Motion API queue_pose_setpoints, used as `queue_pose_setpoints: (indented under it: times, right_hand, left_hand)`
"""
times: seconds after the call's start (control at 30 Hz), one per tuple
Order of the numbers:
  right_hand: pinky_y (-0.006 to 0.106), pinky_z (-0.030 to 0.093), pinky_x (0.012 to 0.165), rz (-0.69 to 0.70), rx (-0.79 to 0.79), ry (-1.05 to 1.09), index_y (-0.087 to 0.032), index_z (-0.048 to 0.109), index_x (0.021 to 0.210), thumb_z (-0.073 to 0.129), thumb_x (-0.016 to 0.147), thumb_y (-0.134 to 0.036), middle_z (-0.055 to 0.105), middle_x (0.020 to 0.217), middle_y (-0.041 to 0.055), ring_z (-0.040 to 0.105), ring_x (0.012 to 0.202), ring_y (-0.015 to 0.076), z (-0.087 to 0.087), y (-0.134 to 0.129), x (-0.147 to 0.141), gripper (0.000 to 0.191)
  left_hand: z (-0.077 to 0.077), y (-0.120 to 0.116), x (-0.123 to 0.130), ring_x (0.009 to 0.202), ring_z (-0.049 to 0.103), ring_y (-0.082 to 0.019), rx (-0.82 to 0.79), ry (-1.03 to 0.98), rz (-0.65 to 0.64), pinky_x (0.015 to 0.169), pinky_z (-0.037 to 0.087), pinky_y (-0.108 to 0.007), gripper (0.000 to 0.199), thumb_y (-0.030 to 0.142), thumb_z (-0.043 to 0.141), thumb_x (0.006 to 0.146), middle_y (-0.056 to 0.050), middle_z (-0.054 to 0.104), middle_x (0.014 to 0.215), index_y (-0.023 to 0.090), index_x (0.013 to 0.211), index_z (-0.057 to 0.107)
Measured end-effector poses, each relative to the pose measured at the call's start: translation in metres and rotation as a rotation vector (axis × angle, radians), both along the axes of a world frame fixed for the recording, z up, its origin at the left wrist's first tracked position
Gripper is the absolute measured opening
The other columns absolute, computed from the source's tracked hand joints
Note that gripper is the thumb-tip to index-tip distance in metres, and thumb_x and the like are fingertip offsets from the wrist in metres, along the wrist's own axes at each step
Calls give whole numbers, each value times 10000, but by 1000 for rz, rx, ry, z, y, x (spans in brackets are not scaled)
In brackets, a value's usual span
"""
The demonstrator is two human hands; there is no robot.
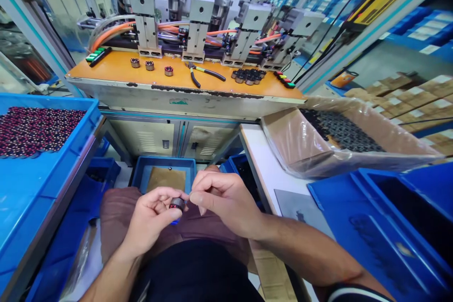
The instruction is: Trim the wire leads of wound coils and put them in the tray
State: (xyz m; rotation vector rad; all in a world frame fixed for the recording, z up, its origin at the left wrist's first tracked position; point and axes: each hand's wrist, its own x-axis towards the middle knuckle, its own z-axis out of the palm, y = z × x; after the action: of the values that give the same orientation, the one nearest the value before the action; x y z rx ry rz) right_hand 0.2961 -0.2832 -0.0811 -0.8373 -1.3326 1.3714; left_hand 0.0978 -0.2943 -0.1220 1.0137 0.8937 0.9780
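Observation:
Above my lap, my left hand holds a small dark round part with some red on it between thumb and fingers. A bit of blue shows just under the part. Close on its right, my right hand has thumb and forefinger pinched together, its tips near the fingertips of my left hand. Whatever the pinch holds, if anything, is too small to make out.
An orange bench ahead carries pliers, several round parts and a metal machine. A blue tray of red-and-black parts stands left. A plastic-lined box of dark parts and a blue bin stand right.

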Motion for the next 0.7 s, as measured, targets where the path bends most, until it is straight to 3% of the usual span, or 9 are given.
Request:
queue_pose_setpoints:
  times: [0.1, 0.27, 0.4, 0.47, 0.7]
  right_hand:
    - [229, 460, 559, -9, -14, 9, -175, 669, 598, 750, 839, -314, 631, 630, 0, 574, 611, 105, -1, 1, 0, 289]
    - [219, 462, 517, -5, -47, 35, -171, 665, 608, 758, 825, -351, 615, 649, -7, 556, 563, 90, -2, 1, 2, 296]
    - [223, 466, 518, -14, -59, 23, -173, 663, 615, 755, 825, -367, 613, 660, -3, 558, 571, 94, -5, 2, 4, 300]
    - [229, 462, 520, -21, -59, 8, -174, 660, 610, 750, 828, -375, 613, 658, 0, 555, 574, 98, -6, 2, 5, 310]
    - [252, 464, 585, -34, -20, -35, -176, 646, 591, 722, 849, -330, 616, 625, 5, 570, 628, 118, -6, 0, 5, 310]
  left_hand:
    - [-2, 2, -4, 826, 709, -122, 13, -31, 9, 751, 562, -181, 247, 180, 849, 697, -26, 767, 972, 244, 929, 792]
    - [3, 1, -5, 742, 714, -127, -6, -89, -40, 677, 559, -183, 364, 159, 862, 676, -29, 767, 851, 248, 1014, 759]
    - [10, -1, -1, 682, 727, -152, -43, -151, -80, 574, 550, -196, 254, 125, 842, 689, -21, 753, 862, 232, 889, 729]
    - [13, -1, 0, 689, 718, -138, -40, -172, -93, 592, 549, -194, 220, 135, 836, 700, -20, 746, 869, 228, 869, 729]
    - [12, -1, 0, 641, 646, -81, -19, -177, -79, 593, 516, -157, 354, 95, 894, 586, -9, 737, 866, 224, 877, 737]
